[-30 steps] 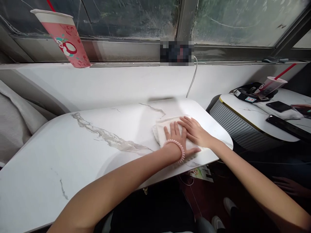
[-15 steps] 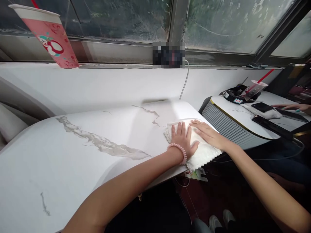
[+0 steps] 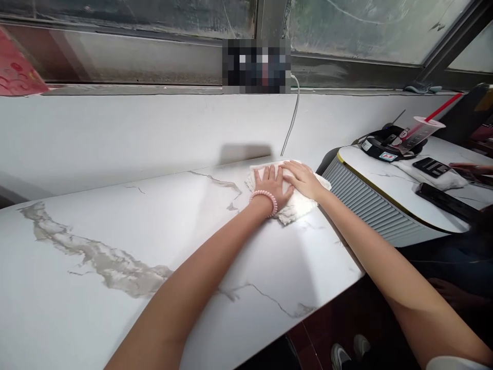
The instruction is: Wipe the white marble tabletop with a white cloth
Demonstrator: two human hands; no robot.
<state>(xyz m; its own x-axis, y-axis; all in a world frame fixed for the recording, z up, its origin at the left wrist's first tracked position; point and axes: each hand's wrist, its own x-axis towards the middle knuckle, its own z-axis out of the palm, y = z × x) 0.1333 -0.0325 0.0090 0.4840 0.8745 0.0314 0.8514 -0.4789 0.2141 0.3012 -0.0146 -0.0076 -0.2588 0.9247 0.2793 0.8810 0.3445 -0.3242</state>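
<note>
A white cloth (image 3: pixel 298 208) lies spread on the marble-patterned white table (image 3: pixel 162 216), close to its far right corner by the wall. My left hand (image 3: pixel 271 187), with a pink coiled band at the wrist, presses flat on the cloth with fingers spread. Just right of it, my right hand (image 3: pixel 304 180) also rests flat on the cloth, fingers stretched out toward the left. The two hands nearly touch. Neither grips the cloth; both palms cover part of it.
A second table (image 3: pixel 379 172) on the right bears a black headset (image 3: pixel 385 146), a clear cup (image 3: pixel 419 134) with a red straw and dark phones (image 3: pixel 447 205). A person's hand (image 3: pixel 472 168) is beyond. A white cable (image 3: pixel 290 121) hangs down the wall; a pink cup (image 3: pixel 19 69) stands on the sill.
Both hands and the cloth have moved from the table's near right edge back toward the wall. The camera view has shifted closer to the table, so the pink cup is now mostly cut off.
</note>
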